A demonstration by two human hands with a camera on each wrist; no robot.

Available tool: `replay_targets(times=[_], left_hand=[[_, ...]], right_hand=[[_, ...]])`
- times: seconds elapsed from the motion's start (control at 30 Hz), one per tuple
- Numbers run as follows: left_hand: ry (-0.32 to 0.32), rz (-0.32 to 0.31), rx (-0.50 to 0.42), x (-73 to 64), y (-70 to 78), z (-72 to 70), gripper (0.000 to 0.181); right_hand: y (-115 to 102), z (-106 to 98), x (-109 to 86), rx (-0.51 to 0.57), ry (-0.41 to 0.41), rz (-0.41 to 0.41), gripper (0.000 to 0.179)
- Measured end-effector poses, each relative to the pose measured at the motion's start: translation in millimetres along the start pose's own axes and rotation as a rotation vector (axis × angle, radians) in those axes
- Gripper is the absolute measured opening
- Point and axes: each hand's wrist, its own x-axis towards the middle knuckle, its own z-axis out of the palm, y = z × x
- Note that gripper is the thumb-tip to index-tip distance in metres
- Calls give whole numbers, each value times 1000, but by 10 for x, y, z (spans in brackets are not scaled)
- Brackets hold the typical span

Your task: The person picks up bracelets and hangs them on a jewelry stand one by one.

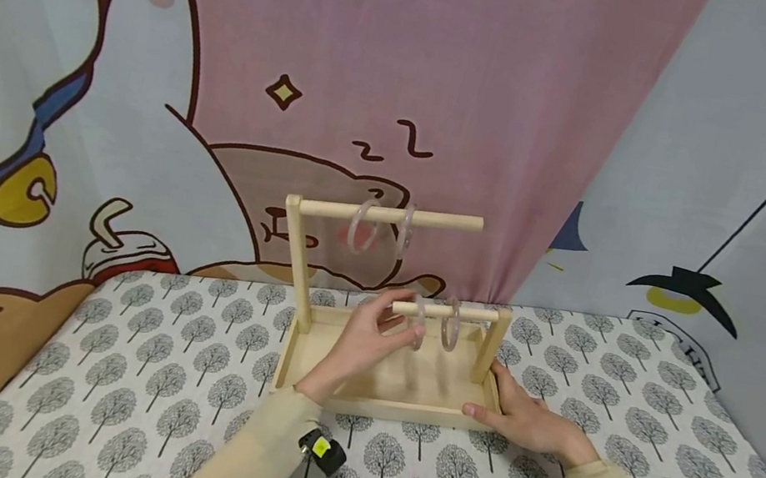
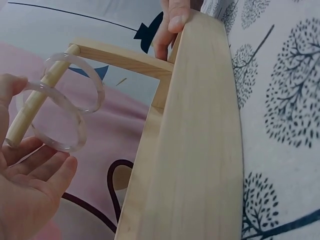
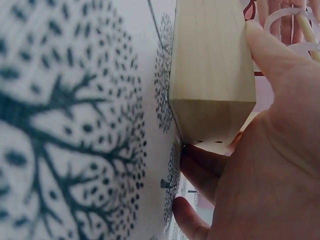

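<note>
A pale wooden bangle stand [image 1: 399, 413] with a shallow tray base carries two round bars, one tall and one low. Two translucent bangles hang from the tall bar; the left one [image 1: 351, 235] is turned more face-on. On the low bar [image 1: 480, 314] hang two more, an inner bangle [image 1: 449, 336] and an outer bangle [image 2: 80, 127] near the bar's free end. My left hand [image 1: 370, 337] holds the outer bangle, thumb and fingers on opposite sides of its ring. My right hand [image 1: 527, 415] grips the tray's front right corner, thumb along the front wall [image 3: 215, 50] and fingers at the end wall.
Under the stand lies a white cloth [image 1: 188, 401] printed with grey trees. A pink and white cartoon curtain [image 1: 530, 86] hangs right behind the table. The tall bar [image 1: 447, 221] juts out above and behind the low one. Each wrist wears a black strap.
</note>
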Motion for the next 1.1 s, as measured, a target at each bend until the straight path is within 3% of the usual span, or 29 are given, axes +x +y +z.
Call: replay_targets(times=[0.37, 0.77, 1.1], left_hand=[[-35, -22, -59, 16, 13, -8, 57], [-67, -9, -74, 11, -10, -31, 58], [-107, -1, -98, -46, 267, -52, 59]], right_hand=[[-174, -59, -63, 0, -17, -12, 94], [-74, -18, -28, -5, -3, -4, 98], [-43, -6, -23, -3, 4, -4, 97]])
